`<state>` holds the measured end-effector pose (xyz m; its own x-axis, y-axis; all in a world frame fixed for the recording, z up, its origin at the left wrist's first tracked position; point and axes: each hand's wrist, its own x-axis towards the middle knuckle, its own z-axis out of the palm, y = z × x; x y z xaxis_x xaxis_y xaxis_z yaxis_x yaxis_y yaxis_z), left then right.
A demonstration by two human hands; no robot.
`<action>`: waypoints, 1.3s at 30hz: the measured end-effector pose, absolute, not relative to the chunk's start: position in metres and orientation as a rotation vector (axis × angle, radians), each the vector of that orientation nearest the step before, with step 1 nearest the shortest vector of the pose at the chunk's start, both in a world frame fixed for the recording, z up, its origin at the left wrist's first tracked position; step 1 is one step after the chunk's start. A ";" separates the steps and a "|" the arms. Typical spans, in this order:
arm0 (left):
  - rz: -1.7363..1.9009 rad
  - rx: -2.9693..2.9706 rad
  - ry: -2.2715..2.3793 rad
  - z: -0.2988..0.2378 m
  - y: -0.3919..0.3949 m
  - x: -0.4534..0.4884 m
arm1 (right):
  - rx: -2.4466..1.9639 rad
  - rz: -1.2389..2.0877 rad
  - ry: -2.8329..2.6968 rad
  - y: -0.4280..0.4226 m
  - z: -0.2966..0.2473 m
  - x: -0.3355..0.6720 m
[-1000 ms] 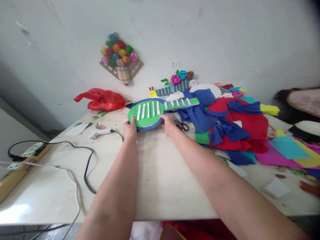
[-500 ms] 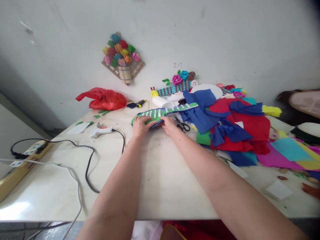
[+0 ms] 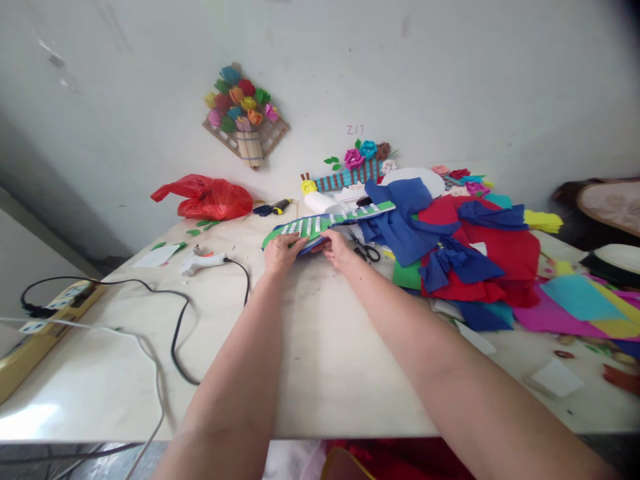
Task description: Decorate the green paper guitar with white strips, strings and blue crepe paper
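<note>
A green and blue paper guitar [image 3: 320, 225] with white strips lies almost flat over the far middle of the pale table [image 3: 320, 360]. My left hand [image 3: 281, 254] rests on its round green body with fingers pressed onto it. My right hand [image 3: 337, 248] grips the near edge of the body where the neck starts. Its neck points right, toward a heap of blue and red paper [image 3: 450, 247].
A glue gun [image 3: 200, 263] with a black cord [image 3: 175, 333] lies left of my hands; a power strip [image 3: 55, 307] sits at the left edge. Scissors [image 3: 367, 252], a red plastic bag [image 3: 207, 197], paper flower crafts [image 3: 350, 170] and coloured sheets [image 3: 580, 300] crowd the back and right.
The guitar, held up facing me a second ago, has been tilted down nearly flat on the table. My left hand moved from its edge onto its body.
</note>
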<state>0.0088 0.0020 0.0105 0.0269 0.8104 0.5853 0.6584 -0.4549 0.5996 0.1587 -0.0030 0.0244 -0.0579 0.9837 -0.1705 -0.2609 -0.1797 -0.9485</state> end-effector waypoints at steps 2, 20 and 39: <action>1.397 2.145 1.577 0.010 0.002 0.009 | -1.112 1.474 -0.954 -0.003 0.025 0.158; 1.292 2.346 1.919 0.011 -0.002 0.016 | -1.183 1.451 -1.048 0.002 0.021 0.157; 1.197 2.598 1.797 0.009 0.003 0.009 | -1.270 1.423 -0.991 0.004 0.023 0.153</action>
<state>0.0094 0.0030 0.0089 0.1942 0.7241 0.6618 0.8898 -0.4140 0.1919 0.1533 0.0042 0.0233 -0.0069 0.9756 -0.2197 -0.1330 -0.2186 -0.9667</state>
